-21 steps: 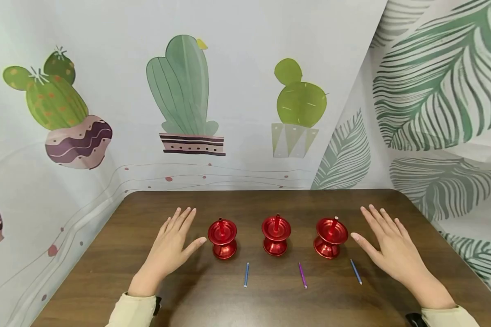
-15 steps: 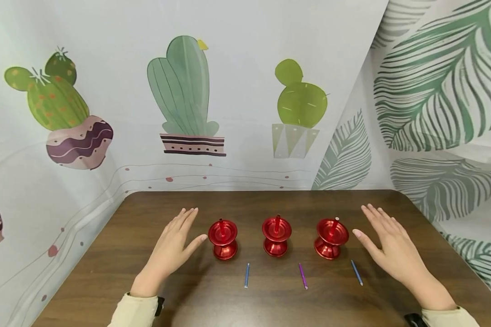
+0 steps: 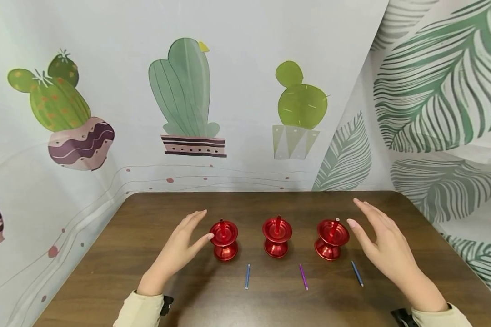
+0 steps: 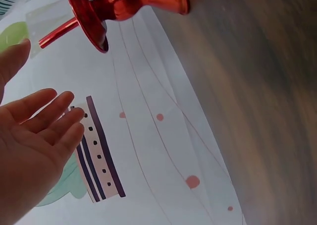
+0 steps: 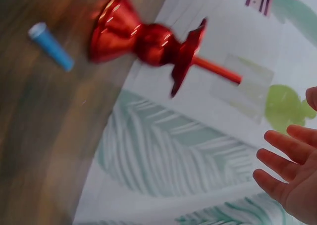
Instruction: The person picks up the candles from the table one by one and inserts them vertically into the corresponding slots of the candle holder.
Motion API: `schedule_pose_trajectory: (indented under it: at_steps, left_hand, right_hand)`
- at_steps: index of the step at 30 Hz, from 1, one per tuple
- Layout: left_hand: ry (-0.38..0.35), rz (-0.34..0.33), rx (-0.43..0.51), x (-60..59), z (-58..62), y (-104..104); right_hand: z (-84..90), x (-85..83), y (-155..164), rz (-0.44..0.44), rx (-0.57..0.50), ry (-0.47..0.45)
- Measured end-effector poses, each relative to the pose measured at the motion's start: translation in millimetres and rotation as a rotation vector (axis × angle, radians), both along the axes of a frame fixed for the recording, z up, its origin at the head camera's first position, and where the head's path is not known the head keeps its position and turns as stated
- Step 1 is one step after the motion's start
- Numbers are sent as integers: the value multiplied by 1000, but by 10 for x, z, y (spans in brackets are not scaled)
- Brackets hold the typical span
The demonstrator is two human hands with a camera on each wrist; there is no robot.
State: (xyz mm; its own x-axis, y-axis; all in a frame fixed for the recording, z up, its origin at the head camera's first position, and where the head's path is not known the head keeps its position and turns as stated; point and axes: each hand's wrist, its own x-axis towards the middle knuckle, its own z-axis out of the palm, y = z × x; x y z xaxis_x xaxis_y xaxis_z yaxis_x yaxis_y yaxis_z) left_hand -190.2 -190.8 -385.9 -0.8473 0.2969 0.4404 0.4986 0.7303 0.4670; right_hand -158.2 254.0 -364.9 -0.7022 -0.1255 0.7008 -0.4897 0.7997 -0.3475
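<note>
Three shiny red candle holders stand upright in a row, each with a dish on top and a thin red tube rising from it: the left one (image 3: 226, 252), the middle one (image 3: 276, 248) and the right one (image 3: 327, 250). My left hand (image 3: 179, 250) hovers beside the left holder, fingers extended and holding nothing; its thumb tip meets the dish rim in the head view. To the right of the right holder, my right hand (image 3: 386, 250) is likewise spread and holds nothing. Its thumb points toward that dish. Both palms show in the wrist views.
In front of the holders lie three thin sticks: a blue one (image 3: 247, 276), a purple one (image 3: 303, 277) and another blue one (image 3: 357, 273), near my right hand. They rest on a dark wooden table (image 3: 270, 309), backed by a cactus-print cloth (image 3: 245, 91).
Both hands have moved inward, the left one rightward to the left holder and the right one leftward to the right holder. Holders and sticks stay where they were.
</note>
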Motion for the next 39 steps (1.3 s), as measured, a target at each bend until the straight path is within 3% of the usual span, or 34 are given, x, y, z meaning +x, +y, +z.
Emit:
schedule_pose_trajectory:
  at_steps: [8,15,32,39]
  left_hand:
    - [-41,-71,52,-16,3,59]
    - [-147,-140,47,-36,-38,52]
    - [-347,-312,5,-316,-146,-82]
    - [-404,-322,-23,-373,-146,-99]
  right_hand:
    - [85,53,-281,48,-9,-20]
    - [127,62,-476,126,-25,-32]
    - [168,42,-1103,392,7,-168]
    - [108,39,-1295,448,-17,-242]
